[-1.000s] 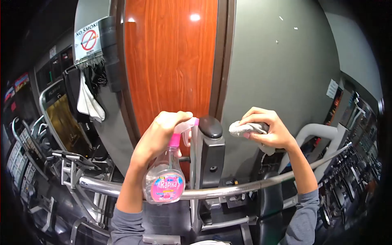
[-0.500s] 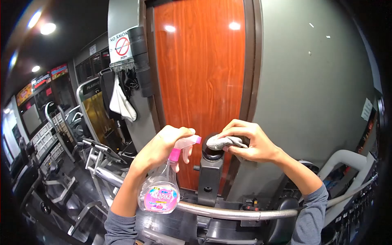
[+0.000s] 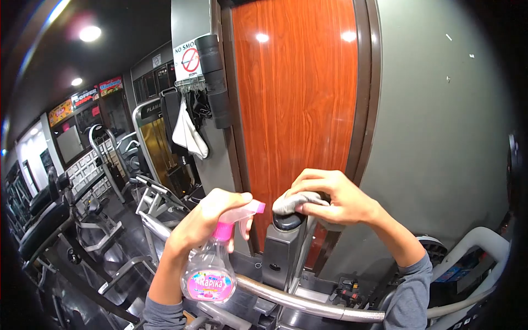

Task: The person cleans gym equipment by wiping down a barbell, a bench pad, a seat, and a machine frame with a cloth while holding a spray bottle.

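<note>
A clear spray bottle point(image 3: 210, 280) with a pink collar, pink nozzle tip and a Rapika label hangs from my left hand point(image 3: 206, 220), whose fingers wrap round its trigger head. My right hand point(image 3: 336, 199) grips a grey cloth point(image 3: 297, 203), bunched between thumb and fingers. The cloth lies against the round black cap point(image 3: 288, 221) on top of a dark machine post point(image 3: 280, 253). The spray nozzle points toward that post from the left, a short gap away. Part of the cloth is hidden behind my right fingers.
A curved metal bar point(image 3: 308, 303) crosses in front of me below the post. Behind stands a reddish wooden door point(image 3: 297, 99) beside a grey wall point(image 3: 434, 143). Gym machines point(image 3: 91, 209) fill the left side, and a white towel point(image 3: 188, 136) hangs on a rack.
My view has swung, so the door and left-side machines sit further right. The cloth stays at the post's top, where more of the black cap's front shows. Both hands keep their holds.
</note>
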